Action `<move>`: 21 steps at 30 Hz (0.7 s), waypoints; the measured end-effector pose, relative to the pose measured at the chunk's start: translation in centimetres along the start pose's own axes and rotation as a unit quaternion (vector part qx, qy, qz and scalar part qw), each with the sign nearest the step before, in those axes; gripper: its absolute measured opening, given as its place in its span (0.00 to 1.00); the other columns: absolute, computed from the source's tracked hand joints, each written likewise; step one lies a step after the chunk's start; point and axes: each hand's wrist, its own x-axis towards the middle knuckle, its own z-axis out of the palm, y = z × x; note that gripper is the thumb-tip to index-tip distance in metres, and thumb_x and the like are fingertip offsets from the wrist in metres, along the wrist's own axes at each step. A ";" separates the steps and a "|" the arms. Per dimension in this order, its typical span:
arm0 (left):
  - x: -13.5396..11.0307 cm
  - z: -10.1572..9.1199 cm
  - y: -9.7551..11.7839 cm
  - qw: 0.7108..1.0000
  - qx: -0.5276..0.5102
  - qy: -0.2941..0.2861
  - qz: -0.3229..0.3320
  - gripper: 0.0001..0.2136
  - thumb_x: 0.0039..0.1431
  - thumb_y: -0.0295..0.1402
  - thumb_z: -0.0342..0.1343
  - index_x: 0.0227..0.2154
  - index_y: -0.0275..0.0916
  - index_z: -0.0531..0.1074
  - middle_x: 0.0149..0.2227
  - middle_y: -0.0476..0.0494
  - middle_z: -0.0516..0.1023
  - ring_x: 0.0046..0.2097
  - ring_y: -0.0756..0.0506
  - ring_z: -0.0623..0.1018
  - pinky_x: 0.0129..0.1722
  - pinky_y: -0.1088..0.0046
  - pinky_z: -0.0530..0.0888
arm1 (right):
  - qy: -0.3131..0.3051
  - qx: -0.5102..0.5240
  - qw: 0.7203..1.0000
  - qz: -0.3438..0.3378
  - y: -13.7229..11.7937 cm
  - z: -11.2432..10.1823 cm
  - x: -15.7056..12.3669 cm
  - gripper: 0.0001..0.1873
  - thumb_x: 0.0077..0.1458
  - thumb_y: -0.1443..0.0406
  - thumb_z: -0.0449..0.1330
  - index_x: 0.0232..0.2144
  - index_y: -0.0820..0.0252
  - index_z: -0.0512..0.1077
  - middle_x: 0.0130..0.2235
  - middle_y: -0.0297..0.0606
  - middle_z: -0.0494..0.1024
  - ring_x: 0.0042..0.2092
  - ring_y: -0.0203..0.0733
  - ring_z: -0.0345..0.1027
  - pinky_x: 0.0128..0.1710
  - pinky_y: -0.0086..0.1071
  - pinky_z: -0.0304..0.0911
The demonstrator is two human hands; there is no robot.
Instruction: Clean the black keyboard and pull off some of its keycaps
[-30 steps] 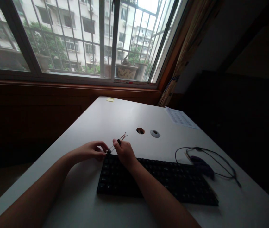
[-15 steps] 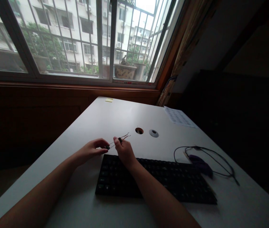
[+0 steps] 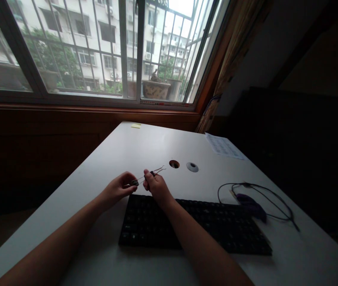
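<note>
Both of your hands meet just past the far-left corner of the keyboard (image 3: 216, 230). Your left hand (image 3: 118, 190) is closed, its fingertips pinched on a small dark piece (image 3: 135, 182) at the near end of a thin wire tool (image 3: 157, 171). Your right hand (image 3: 157, 186) is closed too, thumb and fingers clamped on the tool's middle. The forked wire tips point up and away from you. Tool and piece are both lifted clear of the worktop (image 3: 145, 143).

Progress, as a judgement: the piece is in your fingers and at the tool. Whether it is joined or already free is too small to tell. The keyboard is too dim to show any gap among its keys.

Room: bare worktop lies ahead and to your left, up to the left edge. A round hole (image 3: 174, 164) and a grey cap (image 3: 192, 167) sit just beyond the wire tips. The mouse (image 3: 251, 202) and its looped cable (image 3: 276, 194) are well apart on the right, and a sheet of paper (image 3: 224, 146) lies by the far right edge.
</note>
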 end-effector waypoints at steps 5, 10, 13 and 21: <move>-0.2 0.0 0.1 0.999 -0.047 0.014 -0.006 0.17 0.55 0.43 0.71 0.40 0.38 0.75 0.39 0.43 0.81 0.41 0.42 0.80 0.46 0.63 0.76 | -0.006 0.029 1.000 -0.006 -0.2 -0.1 0.0 0.36 0.64 0.38 0.50 0.15 0.55 0.64 0.18 0.32 0.64 0.24 0.36 0.60 0.30 0.33 0.59; -0.2 0.4 0.1 0.993 -0.110 0.052 0.003 0.18 0.54 0.41 0.74 0.42 0.39 0.76 0.41 0.43 0.83 0.44 0.42 0.81 0.50 0.61 0.77 | 0.009 0.056 0.998 0.020 -0.4 -0.1 0.1 0.36 0.64 0.38 0.49 0.15 0.54 0.62 0.17 0.29 0.58 0.22 0.35 0.54 0.26 0.33 0.55; -0.3 0.6 0.3 0.987 -0.146 0.070 0.007 0.17 0.52 0.39 0.75 0.40 0.39 0.77 0.41 0.43 0.83 0.46 0.42 0.81 0.52 0.61 0.76 | 0.009 0.073 0.997 0.016 -0.6 -0.1 0.0 0.35 0.64 0.40 0.50 0.14 0.54 0.62 0.16 0.29 0.58 0.21 0.35 0.52 0.26 0.33 0.53; 0.2 -0.4 0.5 0.956 -0.243 0.164 0.016 0.16 0.46 0.35 0.77 0.37 0.40 0.79 0.38 0.47 0.80 0.40 0.48 0.79 0.42 0.74 0.76 | 0.104 0.134 0.985 0.029 -0.8 -0.2 -0.2 0.32 0.59 0.43 0.57 0.13 0.53 0.60 0.15 0.29 0.59 0.21 0.35 0.51 0.25 0.34 0.51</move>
